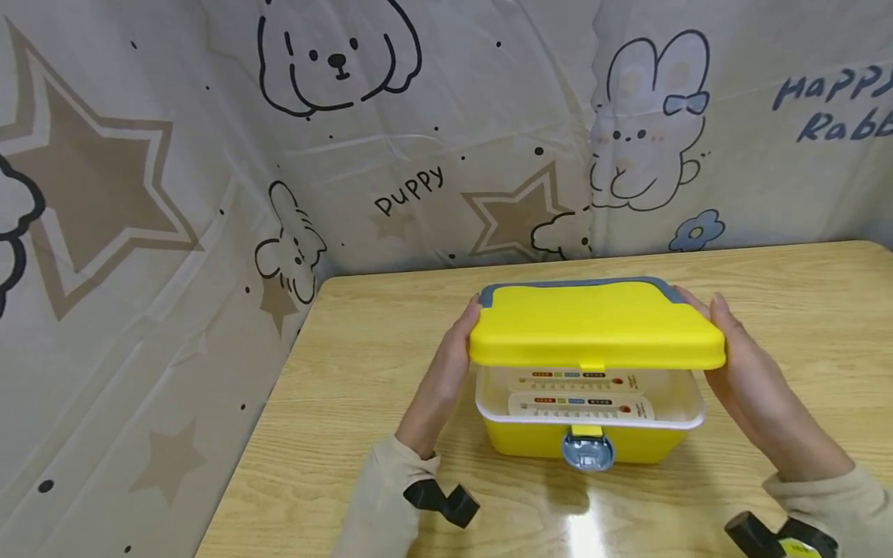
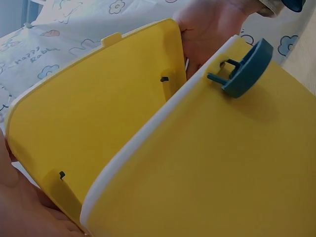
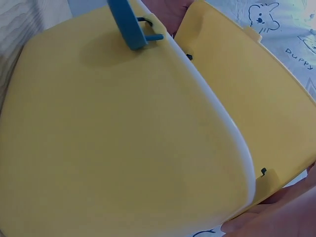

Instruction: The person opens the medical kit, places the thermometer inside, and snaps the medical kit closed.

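A yellow plastic storage box [image 1: 523,442] with a white rim stands on the table, its lid [image 1: 593,329] raised partway. A blue-grey handle [image 1: 572,283] lies along the lid's top, and a blue-grey latch [image 1: 588,452] hangs loose at the front. Two pale printed strips [image 1: 582,404] show through the gap. My left hand [image 1: 446,364] holds the lid's left end, while my right hand [image 1: 749,380] grips the opposite end. In the left wrist view, the lid's underside [image 2: 98,108] is visible with fingers of the left hand [image 2: 24,207] along its edge.
The wood-grain table [image 1: 349,434] extends around the box, with its left edge sloping toward the front. Behind and to the left hangs a pale cloth [image 1: 453,170] printed with cartoon animals and stars. Black straps [image 1: 439,500] circle the wrists.
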`<act>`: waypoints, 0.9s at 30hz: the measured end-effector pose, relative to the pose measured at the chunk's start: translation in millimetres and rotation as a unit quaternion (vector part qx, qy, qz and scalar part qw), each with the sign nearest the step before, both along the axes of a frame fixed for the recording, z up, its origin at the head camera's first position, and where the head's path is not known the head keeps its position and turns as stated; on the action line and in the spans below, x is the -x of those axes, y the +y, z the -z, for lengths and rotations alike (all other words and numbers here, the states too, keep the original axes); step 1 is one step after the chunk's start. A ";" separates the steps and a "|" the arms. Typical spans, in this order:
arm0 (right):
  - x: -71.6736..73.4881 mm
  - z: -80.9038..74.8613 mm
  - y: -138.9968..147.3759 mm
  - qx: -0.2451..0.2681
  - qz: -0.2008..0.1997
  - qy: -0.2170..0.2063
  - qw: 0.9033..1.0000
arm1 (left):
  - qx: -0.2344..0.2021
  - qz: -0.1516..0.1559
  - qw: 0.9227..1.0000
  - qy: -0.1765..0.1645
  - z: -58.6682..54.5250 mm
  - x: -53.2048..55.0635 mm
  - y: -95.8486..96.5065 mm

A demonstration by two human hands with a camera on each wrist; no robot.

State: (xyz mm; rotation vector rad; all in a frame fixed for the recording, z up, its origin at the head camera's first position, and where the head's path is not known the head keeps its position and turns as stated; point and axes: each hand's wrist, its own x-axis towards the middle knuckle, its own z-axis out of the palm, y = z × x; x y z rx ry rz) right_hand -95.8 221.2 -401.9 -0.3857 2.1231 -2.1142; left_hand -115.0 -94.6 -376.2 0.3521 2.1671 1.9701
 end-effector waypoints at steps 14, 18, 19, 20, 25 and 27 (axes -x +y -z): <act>-9.3 11.9 -4.7 -0.005 -0.002 0.027 1.000 | 0.032 0.017 0.999 0.038 13.2 -4.7 -0.7; -10.8 13.9 -5.8 -0.009 0.005 0.031 0.999 | 0.031 0.013 0.999 0.032 15.4 -6.7 -0.2; -11.2 14.6 -6.4 -0.010 0.006 0.030 0.999 | 0.032 0.011 0.999 0.030 15.9 -7.3 -0.2; -11.5 15.4 -6.9 -0.013 0.009 0.031 0.999 | 0.032 0.009 0.999 0.029 16.3 -7.7 -0.2; -12.7 19.3 -9.3 -0.021 0.017 0.031 0.999 | 0.031 0.007 0.999 0.027 18.7 -9.0 -0.2; -13.0 20.8 -9.9 -0.020 0.019 0.032 0.999 | 0.027 0.010 0.999 0.031 20.1 -8.7 0.2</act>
